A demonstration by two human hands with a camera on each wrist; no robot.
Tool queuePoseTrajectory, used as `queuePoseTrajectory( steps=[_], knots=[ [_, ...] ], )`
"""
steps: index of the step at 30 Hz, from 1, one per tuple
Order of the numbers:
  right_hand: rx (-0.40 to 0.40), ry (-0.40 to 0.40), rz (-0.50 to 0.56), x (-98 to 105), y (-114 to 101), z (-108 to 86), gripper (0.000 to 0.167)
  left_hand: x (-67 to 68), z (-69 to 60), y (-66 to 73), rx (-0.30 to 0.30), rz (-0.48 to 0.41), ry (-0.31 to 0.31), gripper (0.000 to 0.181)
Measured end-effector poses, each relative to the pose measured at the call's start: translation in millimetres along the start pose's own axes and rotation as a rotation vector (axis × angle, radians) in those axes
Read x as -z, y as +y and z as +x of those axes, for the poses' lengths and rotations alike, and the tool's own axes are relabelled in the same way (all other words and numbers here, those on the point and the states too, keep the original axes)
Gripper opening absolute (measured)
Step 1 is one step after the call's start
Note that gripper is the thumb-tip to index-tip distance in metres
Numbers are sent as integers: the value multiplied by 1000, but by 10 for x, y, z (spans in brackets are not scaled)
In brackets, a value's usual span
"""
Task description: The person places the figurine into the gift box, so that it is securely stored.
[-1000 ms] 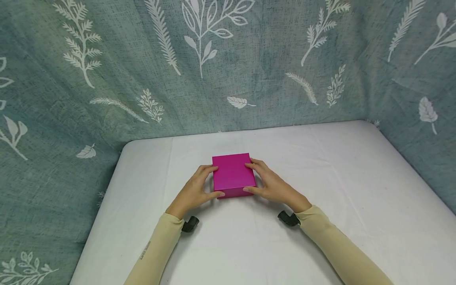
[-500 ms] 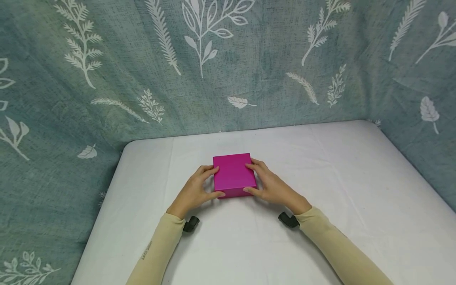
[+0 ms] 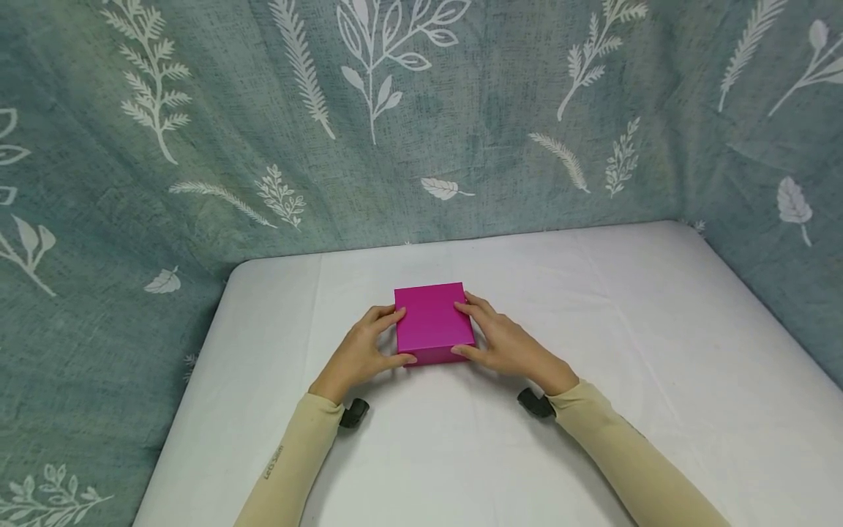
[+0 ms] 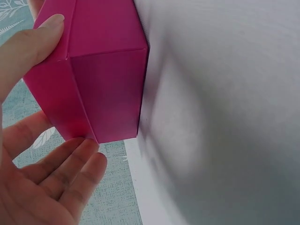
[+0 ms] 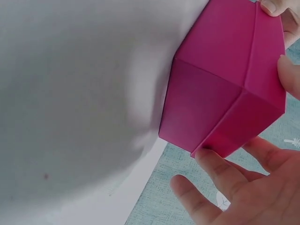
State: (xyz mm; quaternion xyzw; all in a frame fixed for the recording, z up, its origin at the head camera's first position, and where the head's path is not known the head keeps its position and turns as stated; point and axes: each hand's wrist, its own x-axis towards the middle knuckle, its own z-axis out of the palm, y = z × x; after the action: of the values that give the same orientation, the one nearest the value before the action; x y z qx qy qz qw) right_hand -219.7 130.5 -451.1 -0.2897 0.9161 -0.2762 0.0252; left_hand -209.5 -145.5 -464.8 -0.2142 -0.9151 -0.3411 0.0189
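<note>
A closed magenta box [image 3: 432,320] with a lid sits on the white table, its front face toward me. The left hand [image 3: 360,351] grips its left side, with the thumb [image 4: 47,35] at the front and the other fingers at the side and back. On the opposite side the right hand [image 3: 510,344] holds the box the same way, its thumb on the front near the corner. In the right wrist view, a seam [image 5: 247,75] runs between the lid and the base. Whatever the box contains is hidden.
The white cloth-covered table [image 3: 593,315] has rounded far corners. A green-blue curtain [image 3: 408,190] with white leaf prints hangs behind and at both sides. Dark wrist cameras [image 3: 354,413] sit under both cream sleeves [image 3: 293,454].
Almost nothing differs. Both hands keep their hold on the box, which stays in place; the view shifts very slightly.
</note>
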Motion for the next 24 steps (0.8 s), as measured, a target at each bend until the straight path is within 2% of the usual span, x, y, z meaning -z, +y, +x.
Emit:
queuePoseTrajectory(
  steps=[5, 8, 15, 20, 24],
  knots=[
    [10, -3, -15, 3, 4, 10, 78, 7, -5, -13, -8, 26, -4, 84],
    [13, -24, 9, 4, 25, -9, 78, 8, -18, -23, -1, 31, -19, 85],
    [19, -81, 79, 80, 104, -35, 82, 40, -51, -43, 24, -10, -44, 98],
    [13, -49, 81, 183, 181, -25, 78, 162, -57, -75, 65, -47, -13, 86],
    [11, -16, 48, 276, 258, -20, 74, 294, -62, -134, 68, 0, 38, 72]
  ],
)
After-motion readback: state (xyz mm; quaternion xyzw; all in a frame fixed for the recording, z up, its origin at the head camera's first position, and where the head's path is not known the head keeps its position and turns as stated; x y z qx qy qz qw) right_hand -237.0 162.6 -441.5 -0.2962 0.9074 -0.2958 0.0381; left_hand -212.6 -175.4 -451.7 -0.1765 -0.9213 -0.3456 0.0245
